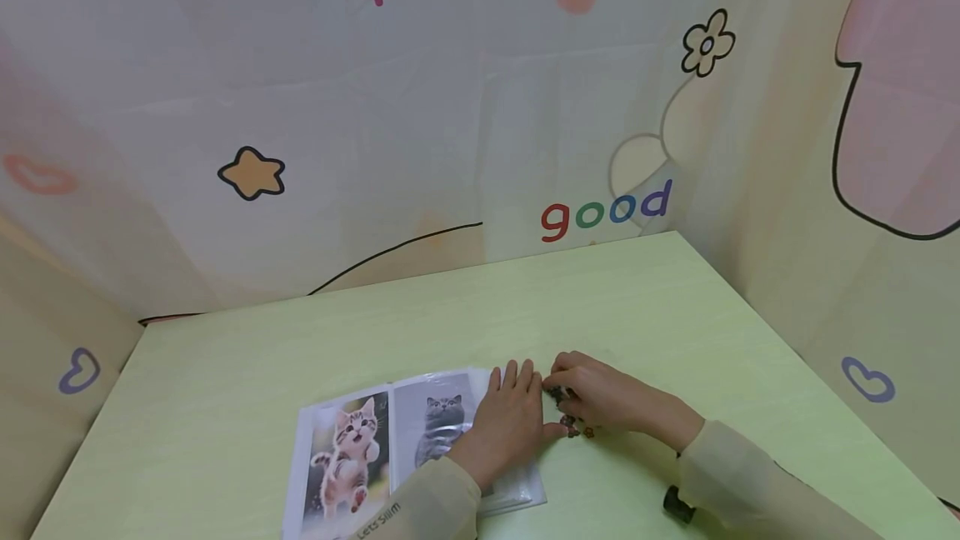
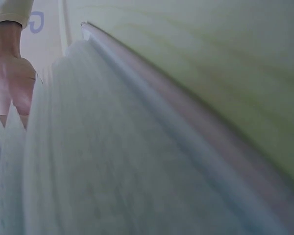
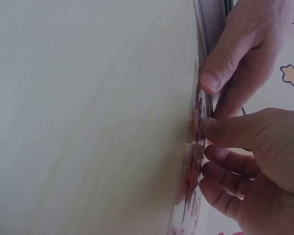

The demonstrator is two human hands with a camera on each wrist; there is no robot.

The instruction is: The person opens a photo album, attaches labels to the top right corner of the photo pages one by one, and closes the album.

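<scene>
A photo album (image 1: 527,494) with clear sleeves lies open on the table, a striped kitten picture (image 1: 348,448) on its left page and a grey cat picture (image 1: 444,419) on the right one. My left hand (image 1: 504,423) rests on the right page, fingers extended. Its thumb reaches past the album's edge onto a clear sticker sheet (image 3: 190,178) with small dark and reddish prints. Thumb and curled fingers of my right hand (image 1: 600,390) pinch the sheet beside the album, covering much of it in the head view. Layered album pages (image 2: 112,147) fill the left wrist view.
The pale green table (image 1: 247,357) extends around the album, with printed cloth walls (image 1: 420,107) along its back and sides. A small black object (image 1: 678,505) shows below the right sleeve (image 1: 738,473).
</scene>
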